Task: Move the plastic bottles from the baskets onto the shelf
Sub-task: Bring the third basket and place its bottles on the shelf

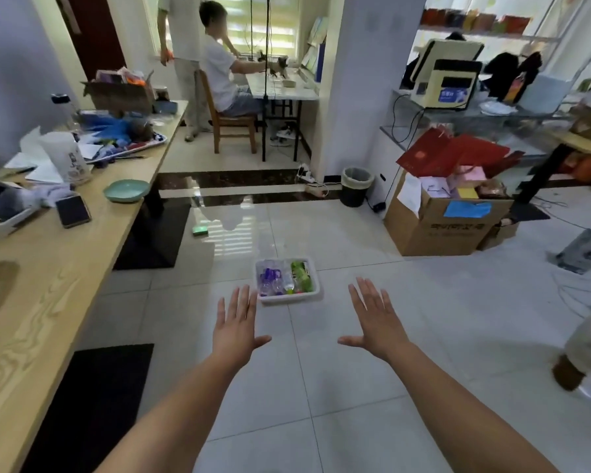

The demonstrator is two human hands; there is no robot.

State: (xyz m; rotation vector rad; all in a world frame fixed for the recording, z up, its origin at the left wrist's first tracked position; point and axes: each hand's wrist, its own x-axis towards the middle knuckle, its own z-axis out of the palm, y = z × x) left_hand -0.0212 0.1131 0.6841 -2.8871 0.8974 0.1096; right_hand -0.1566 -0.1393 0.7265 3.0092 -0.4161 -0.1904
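left hand (236, 331) grip wide, holding nothing | right hand (377, 322) grip wide, holding nothing | white basket (289, 298) of plastic bottles (273, 279) on floor beyond fingertips

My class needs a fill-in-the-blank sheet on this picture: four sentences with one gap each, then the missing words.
1. The white basket of plastic bottles stands on the tiled ____.
2. The left hand and the right hand, fingers spread, hold ____.
3. The teal bowl rests on the wooden ____, near a phone.
4. The rightmost bottle in the basket has a ____ label.
Missing words: floor; nothing; table; green.
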